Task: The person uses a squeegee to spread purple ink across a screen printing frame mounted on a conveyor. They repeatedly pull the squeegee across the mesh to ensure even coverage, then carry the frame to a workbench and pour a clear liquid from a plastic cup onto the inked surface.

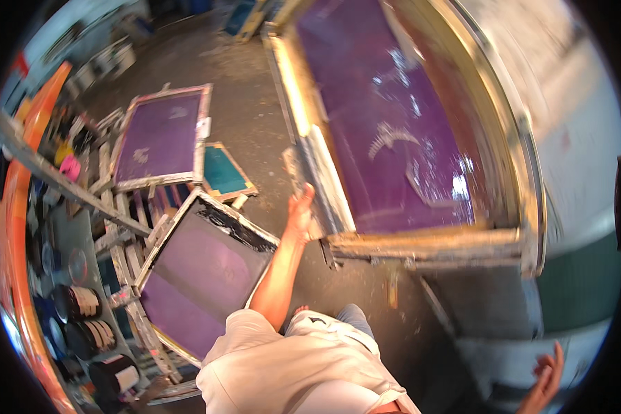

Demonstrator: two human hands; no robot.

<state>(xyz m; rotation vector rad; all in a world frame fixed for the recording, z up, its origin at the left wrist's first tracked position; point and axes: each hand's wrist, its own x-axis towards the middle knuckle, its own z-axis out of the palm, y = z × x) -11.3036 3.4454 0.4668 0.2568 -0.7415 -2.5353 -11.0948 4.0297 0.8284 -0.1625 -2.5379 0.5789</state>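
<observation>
1. Head view, position: a large rectangular wooden frame with glossy purple mesh point(393, 124) fills the upper right, ahead of me and above the dark, worn floor point(241, 76).
2. Head view, left: my left grip point(301, 215) is closed at the frame's left edge, near its lower corner, thumb in front; the fingers behind are hidden.
3. Head view, right: my right grip point(546, 376) is loosely spread with fingers part-curled, well apart from the frame; I see nothing in it.
4. Handling: I judge the frame stiff and fairly heavy, its wet-looking mesh slippery and easily damaged; the wooden side rails, opposite one another, are the sound holds.
5. Orientation: the long axis runs away from me, leaning toward upper left; the short lower rail faces me, the mesh shows toward me, and the far end passes out of view.
6. Surroundings: two smaller purple screens point(162, 138) point(200, 276) stand at left by a weathered timber rack point(121, 259).
</observation>
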